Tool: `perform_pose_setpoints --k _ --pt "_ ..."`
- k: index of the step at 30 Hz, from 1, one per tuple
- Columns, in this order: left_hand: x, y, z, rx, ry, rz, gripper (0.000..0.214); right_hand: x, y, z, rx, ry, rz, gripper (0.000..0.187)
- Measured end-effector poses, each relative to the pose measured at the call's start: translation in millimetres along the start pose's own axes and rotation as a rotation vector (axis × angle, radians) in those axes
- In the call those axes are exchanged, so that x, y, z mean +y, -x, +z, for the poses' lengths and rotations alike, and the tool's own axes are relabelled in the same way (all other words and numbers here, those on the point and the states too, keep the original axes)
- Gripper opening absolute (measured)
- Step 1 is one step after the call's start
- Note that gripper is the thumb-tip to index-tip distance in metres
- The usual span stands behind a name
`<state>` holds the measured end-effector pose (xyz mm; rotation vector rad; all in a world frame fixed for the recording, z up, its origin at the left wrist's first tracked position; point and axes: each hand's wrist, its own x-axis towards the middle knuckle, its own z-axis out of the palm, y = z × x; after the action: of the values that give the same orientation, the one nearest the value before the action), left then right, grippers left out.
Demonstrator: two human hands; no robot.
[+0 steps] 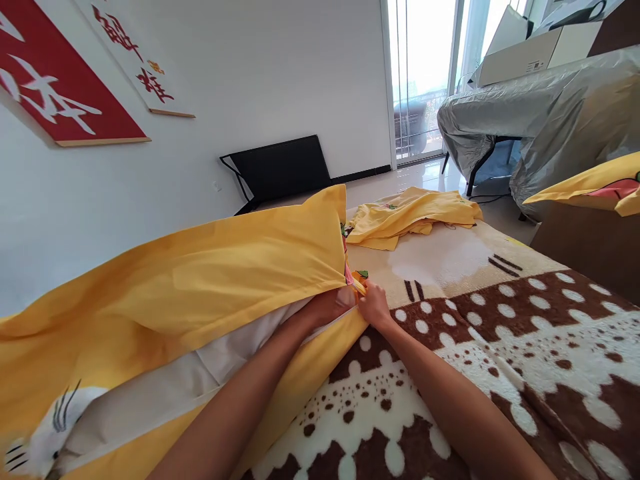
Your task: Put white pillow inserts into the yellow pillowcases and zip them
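Fingers of the right hand (375,305) are pinching a gathered end of the yellow cover (240,257), closed tightly on the cloth. Just beside it, the left hand (345,299) is resting at the mouth of the cover, its wrist lying across the opening; its fingertips are hidden, so whether they are gripping anything I cannot tell. The cover is stretching from this corner toward the lower left, over the near edge of the plush blanket (525,340). White fabric (165,387) is showing along its slit (whether a lining or a filling, I cannot be sure). The work seems to be partway along: the white layer is already sitting within the yellow one, while the long side is still gaping and the corner is looking bunched rather than smooth. Beyond the hands, a loose yellow cloth (415,210) is lying rumpled on the blanket, apparently untouched. Farther out, a black panel (280,167) is standing by the wall, and silvery sheeting (510,93) is draping furniture near the glass door (425,53).
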<state>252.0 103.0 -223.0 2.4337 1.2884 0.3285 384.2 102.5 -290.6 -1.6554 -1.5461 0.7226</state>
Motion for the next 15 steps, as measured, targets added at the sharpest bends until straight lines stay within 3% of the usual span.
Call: perform_pose_setpoints --k 4,9,15 --pt "-2.8 1.4 -5.4 0.02 -0.008 -0.036 0.034 2.0 -1.9 0.9 0.007 -0.063 0.02 0.029" --pt "-9.1 -7.7 6.8 0.068 -0.041 -0.039 0.032 3.7 -3.2 0.1 0.02 -0.163 0.042 0.031" --pt "-5.4 -2.8 15.1 -0.068 -0.117 0.094 0.011 5.2 -2.7 -2.0 0.07 -0.313 0.069 0.031"
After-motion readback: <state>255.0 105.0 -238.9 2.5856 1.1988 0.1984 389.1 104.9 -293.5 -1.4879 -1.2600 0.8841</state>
